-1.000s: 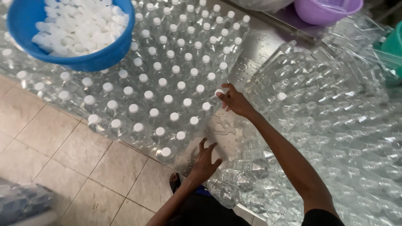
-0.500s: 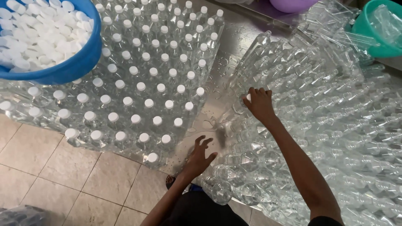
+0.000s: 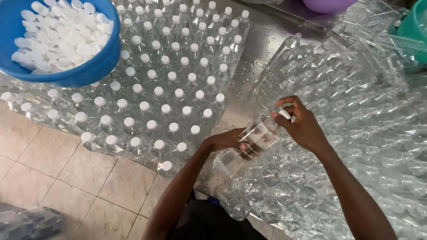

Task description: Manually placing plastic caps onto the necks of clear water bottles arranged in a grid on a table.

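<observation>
Left hand gripping clear bottle body; right hand pinching white cap at neck. Capped bottles adjacent, left.

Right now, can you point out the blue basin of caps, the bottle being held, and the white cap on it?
blue basin [image 3: 89, 73], head view, on its outer wall.
clear bottle [image 3: 258, 135], head view, on its body.
white cap [image 3: 284, 114], head view, on its side.

Both hands now hold one clear bottle above the pile: the left hand grips its body and the right hand its white cap.
</observation>
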